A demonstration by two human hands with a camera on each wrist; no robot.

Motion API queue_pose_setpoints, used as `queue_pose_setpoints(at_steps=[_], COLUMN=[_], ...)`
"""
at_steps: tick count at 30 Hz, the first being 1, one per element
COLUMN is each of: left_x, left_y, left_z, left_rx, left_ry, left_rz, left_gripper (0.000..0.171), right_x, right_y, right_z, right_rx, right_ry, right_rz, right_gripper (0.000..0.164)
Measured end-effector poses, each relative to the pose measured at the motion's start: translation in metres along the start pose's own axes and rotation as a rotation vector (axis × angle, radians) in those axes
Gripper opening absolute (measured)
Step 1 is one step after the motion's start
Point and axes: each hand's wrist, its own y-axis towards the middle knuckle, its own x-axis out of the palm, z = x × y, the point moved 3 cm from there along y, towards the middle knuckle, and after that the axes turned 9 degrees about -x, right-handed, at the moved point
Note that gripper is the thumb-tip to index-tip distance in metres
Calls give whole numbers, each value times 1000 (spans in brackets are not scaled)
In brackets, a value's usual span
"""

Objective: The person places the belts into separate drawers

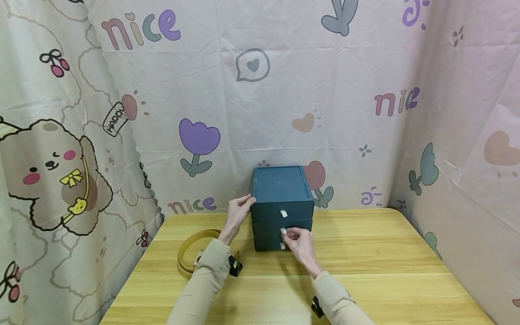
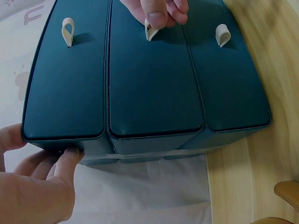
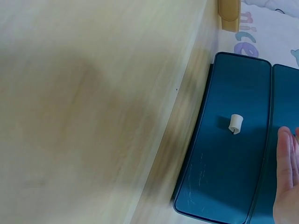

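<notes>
- Head view: the box (image 1: 280, 185) is standing just below centre on the counter (image 1: 378, 257). The left grip (image 1: 237, 214) is holding its upper left front corner; the right grip (image 1: 300, 243) is pinching the middle tab (image 1: 283, 231). A strap (image 1: 182, 250) is lying lower left of centre.
- Left wrist view: at lower left, the left grip is clasping the box's edge; at top centre, the right grip is pinching the tab.
- Right wrist view: the box is filling the lower right, its bottom tab (image 3: 236, 124) showing.
</notes>
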Motion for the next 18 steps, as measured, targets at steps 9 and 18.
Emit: queue_pose_setpoints(at_steps=[9,18], left_x=[0,0], left_y=[-2,-2], left_z=[0,0], left_rx=[-1,4], left_ry=[14,19], left_rz=[-1,-3], left_gripper=[46,46], right_x=[2,2], right_y=[2,3], right_z=[2,1], right_rx=[-27,-24], right_ry=[-17,-19], right_rz=[10,10], right_gripper=[8,8])
